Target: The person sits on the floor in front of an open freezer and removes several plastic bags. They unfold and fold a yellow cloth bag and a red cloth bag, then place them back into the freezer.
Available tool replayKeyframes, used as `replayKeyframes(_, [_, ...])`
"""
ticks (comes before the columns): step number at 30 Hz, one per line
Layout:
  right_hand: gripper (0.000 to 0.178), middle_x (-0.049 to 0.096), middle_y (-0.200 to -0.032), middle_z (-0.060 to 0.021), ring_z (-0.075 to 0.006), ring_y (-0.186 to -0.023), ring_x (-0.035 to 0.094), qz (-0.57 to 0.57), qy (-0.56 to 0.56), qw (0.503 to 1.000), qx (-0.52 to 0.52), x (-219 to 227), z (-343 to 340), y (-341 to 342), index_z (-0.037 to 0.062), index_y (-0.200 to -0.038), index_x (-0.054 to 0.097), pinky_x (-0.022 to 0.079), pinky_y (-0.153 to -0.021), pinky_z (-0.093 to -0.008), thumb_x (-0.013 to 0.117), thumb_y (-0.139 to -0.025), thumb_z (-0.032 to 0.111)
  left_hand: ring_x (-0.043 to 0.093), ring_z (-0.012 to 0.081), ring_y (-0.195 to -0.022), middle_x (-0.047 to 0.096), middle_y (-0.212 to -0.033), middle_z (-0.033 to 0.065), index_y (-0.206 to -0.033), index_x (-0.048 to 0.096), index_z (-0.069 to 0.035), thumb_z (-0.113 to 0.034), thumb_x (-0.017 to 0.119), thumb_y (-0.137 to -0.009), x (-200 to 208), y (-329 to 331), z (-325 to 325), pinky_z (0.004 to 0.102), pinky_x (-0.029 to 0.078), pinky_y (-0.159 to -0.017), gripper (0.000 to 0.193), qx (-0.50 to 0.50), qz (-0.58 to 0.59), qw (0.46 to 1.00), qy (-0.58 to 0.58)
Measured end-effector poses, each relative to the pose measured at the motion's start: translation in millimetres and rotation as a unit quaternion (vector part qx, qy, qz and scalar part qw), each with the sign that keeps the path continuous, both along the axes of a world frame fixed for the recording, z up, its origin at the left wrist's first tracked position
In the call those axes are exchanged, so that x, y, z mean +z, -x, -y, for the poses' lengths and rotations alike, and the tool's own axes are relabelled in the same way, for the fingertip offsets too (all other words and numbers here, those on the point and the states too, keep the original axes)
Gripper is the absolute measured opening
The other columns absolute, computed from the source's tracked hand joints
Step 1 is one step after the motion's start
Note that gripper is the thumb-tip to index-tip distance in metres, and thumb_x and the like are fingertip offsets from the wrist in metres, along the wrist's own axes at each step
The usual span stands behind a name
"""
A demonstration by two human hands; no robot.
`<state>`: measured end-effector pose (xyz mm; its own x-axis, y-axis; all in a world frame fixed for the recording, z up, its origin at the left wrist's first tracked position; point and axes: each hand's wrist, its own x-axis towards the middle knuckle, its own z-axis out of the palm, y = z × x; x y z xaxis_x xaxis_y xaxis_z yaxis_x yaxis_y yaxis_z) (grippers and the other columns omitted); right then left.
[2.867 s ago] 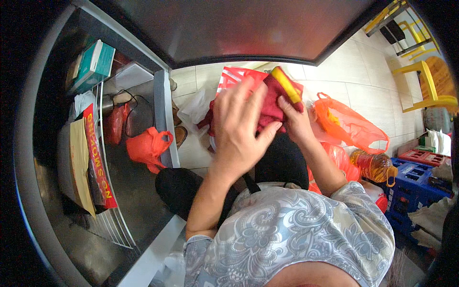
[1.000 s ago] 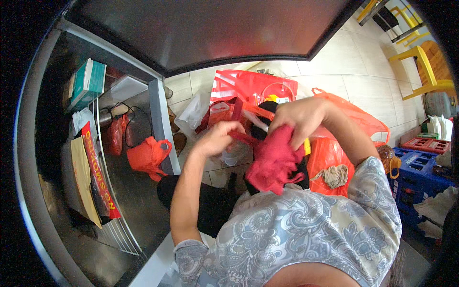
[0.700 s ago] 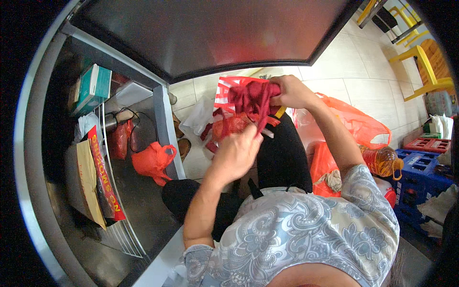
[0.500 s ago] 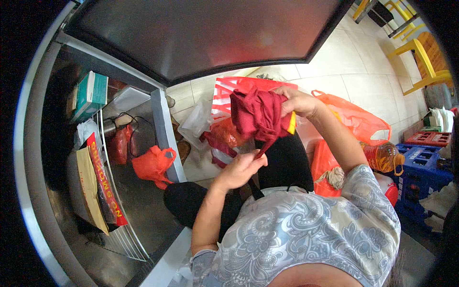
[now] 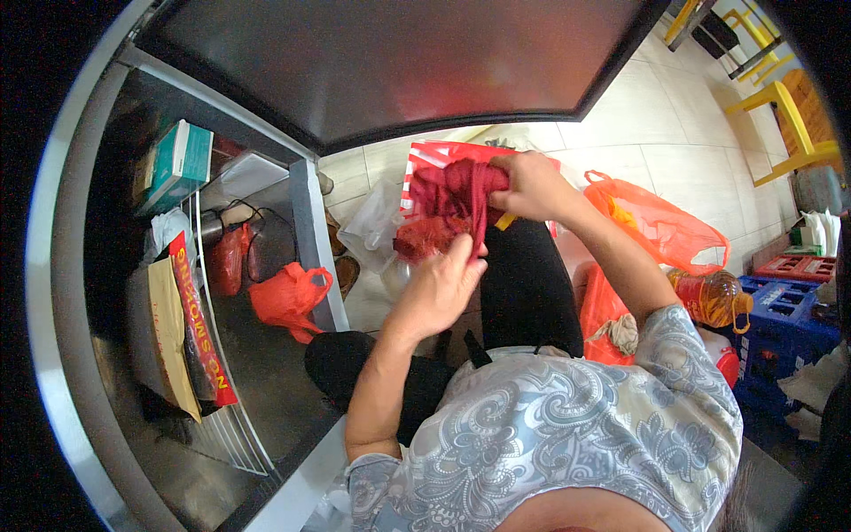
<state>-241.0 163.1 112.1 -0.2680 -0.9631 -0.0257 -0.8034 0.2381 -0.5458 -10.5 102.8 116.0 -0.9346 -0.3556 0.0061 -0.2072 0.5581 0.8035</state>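
A bundled dark red cloth [image 5: 456,184] with long strap-like strips hangs between my hands, over a red-and-white striped bag [image 5: 413,164] on the floor. My right hand [image 5: 538,188] grips the bundle's right side, its fingers wrapped around the fabric. Lower and to the left, my left hand [image 5: 441,288] is closed on a hanging strip of the same cloth. A small yellow piece [image 5: 505,221] shows below my right hand. Beside my left hand, a clear plastic bag [image 5: 370,220] and a crumpled translucent red bag [image 5: 430,238] lie close to the striped bag.
At left stands an open cabinet with a wire rack [image 5: 239,399], a green-and-white box [image 5: 183,164] and an orange bag [image 5: 292,297]. Its dark door [image 5: 390,62] spans the top. On the right are an orange bag [image 5: 660,222], an oil bottle [image 5: 711,295], a blue crate [image 5: 771,332] and yellow stools [image 5: 789,115].
The cloth has dropped lower and looks more gathered, with strips now draping down from it. My left hand has shifted slightly left; my right hand has turned over the bundle.
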Motion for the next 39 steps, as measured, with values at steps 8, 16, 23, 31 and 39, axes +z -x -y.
replayKeyframes(8, [0.052,0.051,-0.140,-0.0187,-0.0240,-0.126,0.053,0.882,-0.092,0.416,0.199,-46,-33,8,-0.0043,-0.139,0.044,0.041,-0.110,-0.0392,0.058,-0.091,0.011,0.059,0.0145,-0.111,0.065,-0.112,0.0070,-0.120,0.056,0.000,-0.002,0.062,-0.089,-8,-23,20,0.0321,0.046,-0.095,0.032,-0.107,0.000,0.962,-0.253])
replayKeyframes(16, [0.050,0.065,-0.121,-0.0079,-0.0161,-0.109,0.062,0.710,-0.375,0.518,0.296,-40,-54,-72,-0.0013,-0.130,0.052,0.051,-0.095,-0.0341,0.068,-0.087,0.019,0.060,0.0165,-0.064,0.057,-0.069,0.0076,-0.124,0.052,-0.007,-0.005,0.064,-0.078,36,12,38,0.0333,0.046,-0.062,0.048,-0.333,0.108,0.924,-0.156])
replayKeyframes(23, [0.044,0.068,-0.077,-0.0233,-0.0385,-0.075,0.069,-0.119,-0.161,0.971,0.128,-14,-14,-15,-0.0018,-0.077,0.070,0.055,-0.065,-0.0494,0.064,-0.078,0.042,0.067,0.0377,-0.068,0.066,-0.072,0.0178,-0.096,0.052,-0.006,-0.019,0.058,-0.092,54,-1,1,0.0469,0.053,-0.058,0.015,-0.056,0.193,0.927,0.318])
replayKeyframes(31, [0.027,0.064,-0.072,0.0020,-0.0087,-0.052,0.057,0.697,-0.034,0.712,-0.084,-55,-43,-32,0.0077,-0.102,0.065,0.038,-0.041,-0.0215,0.067,-0.081,0.024,0.043,0.0064,-0.052,0.047,-0.059,-0.0032,-0.091,0.062,-0.003,-0.030,0.052,-0.102,-11,-24,-27,0.0269,0.031,-0.047,0.030,0.154,-0.077,0.939,-0.298])
replayKeyframes(39, [0.044,0.071,-0.102,-0.0034,-0.0190,-0.082,0.067,0.967,0.018,0.253,0.034,-89,-39,-100,0.0155,-0.115,0.064,0.053,-0.064,-0.0334,0.056,-0.089,0.050,0.037,0.0040,-0.053,0.043,-0.065,-0.0036,-0.100,0.053,-0.003,-0.021,0.045,-0.105,-12,-12,-43,0.0214,0.029,-0.047,0.020,0.273,-0.190,0.917,-0.221])
